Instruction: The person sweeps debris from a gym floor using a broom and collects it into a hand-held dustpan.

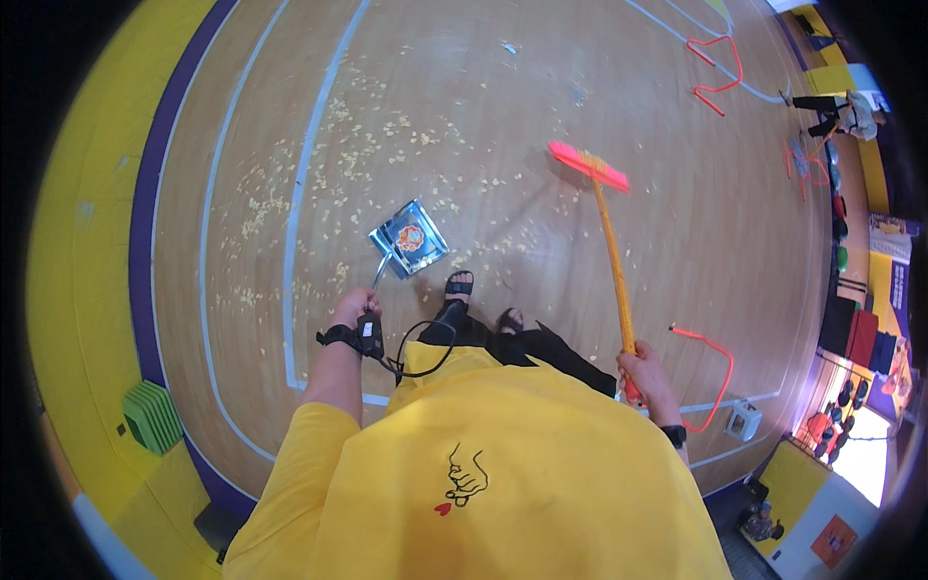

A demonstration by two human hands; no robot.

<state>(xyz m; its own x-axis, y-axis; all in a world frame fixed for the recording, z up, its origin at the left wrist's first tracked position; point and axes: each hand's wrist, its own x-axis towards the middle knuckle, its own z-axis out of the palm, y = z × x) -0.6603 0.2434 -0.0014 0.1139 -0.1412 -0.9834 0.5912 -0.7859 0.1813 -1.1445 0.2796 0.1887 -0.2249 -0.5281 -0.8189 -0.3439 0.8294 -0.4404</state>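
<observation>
My left hand (pixel 355 306) grips the handle of a shiny metal dustpan (pixel 428 254), whose pan is at floor level just ahead of my feet. A round red-and-white sticker marks the pan. In my right hand (pixel 644 366) is the lower end of the orange handle of a broom (pixel 611 246). The broom's pink and yellow bristle head (pixel 589 165) is held out ahead and to the right, apart from the dustpan; whether it touches the floor I cannot tell. Small pale flakes (pixel 348 159) lie scattered on the wooden floor, thickest ahead and to the left.
Red bent-tube frames (pixel 725 370) stand or lie to the right and far right. Stacked green stools (pixel 151 417) sit by the yellow padded wall (pixel 80 239). A white stool (pixel 743 420) is at lower right. Another person (pixel 841 116) with a long-handled tool stands far right.
</observation>
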